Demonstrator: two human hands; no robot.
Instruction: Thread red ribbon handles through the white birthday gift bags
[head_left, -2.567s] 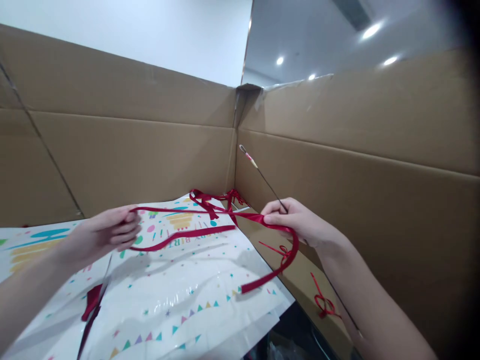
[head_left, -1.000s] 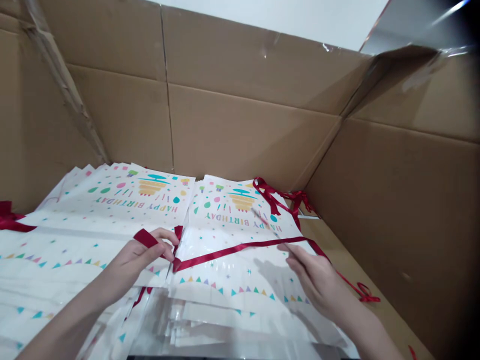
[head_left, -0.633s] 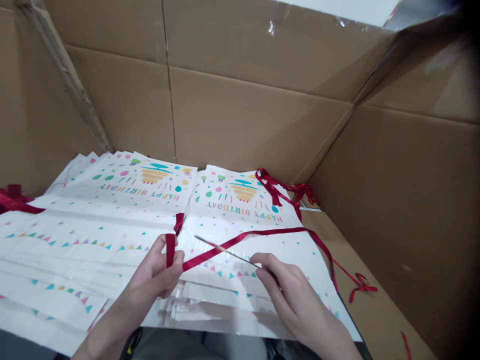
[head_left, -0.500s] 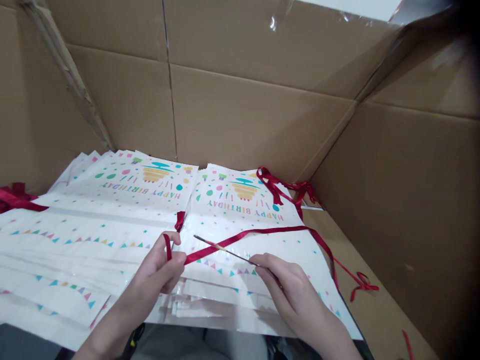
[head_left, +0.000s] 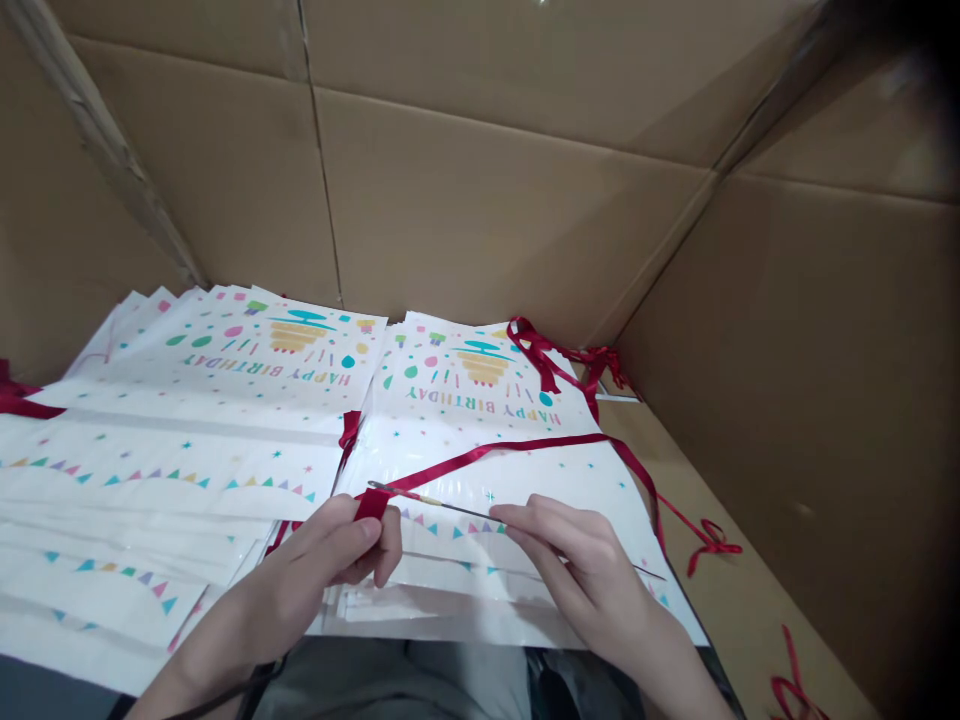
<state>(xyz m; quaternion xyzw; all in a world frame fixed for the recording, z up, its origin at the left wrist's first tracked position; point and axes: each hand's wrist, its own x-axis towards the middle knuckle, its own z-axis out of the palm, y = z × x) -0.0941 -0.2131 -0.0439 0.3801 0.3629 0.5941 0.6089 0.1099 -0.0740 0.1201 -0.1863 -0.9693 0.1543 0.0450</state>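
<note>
My left hand [head_left: 341,545] is closed on a red ribbon [head_left: 484,452], whose end loops up over the fingers by the thumb. Between the thumb and fingers of my right hand [head_left: 570,560] is a thin metal rod [head_left: 472,512] with a yellow-and-red wrapped section. The rod's tip is at the ribbon by my left fingers; its rear end sticks out behind my right hand. From my left hand, the ribbon runs right across a pile of flat white HAPPY BIRTHDAY pieces [head_left: 450,425], bags or sheets, and hangs over their right edge. The print faces upside down.
Another fanned pile of the same white pieces [head_left: 172,420] lies on the left. More red ribbon lies at the far right corner [head_left: 536,350] and left edge [head_left: 26,400]. Ribbon scraps [head_left: 712,545] lie on cardboard at the right. Tall cardboard walls [head_left: 480,200] enclose the surface.
My left hand has moved right and closed more tightly, with the ribbon end now folded over the fingers. The rod's tip has come up to that fold. The view has tilted down slightly.
</note>
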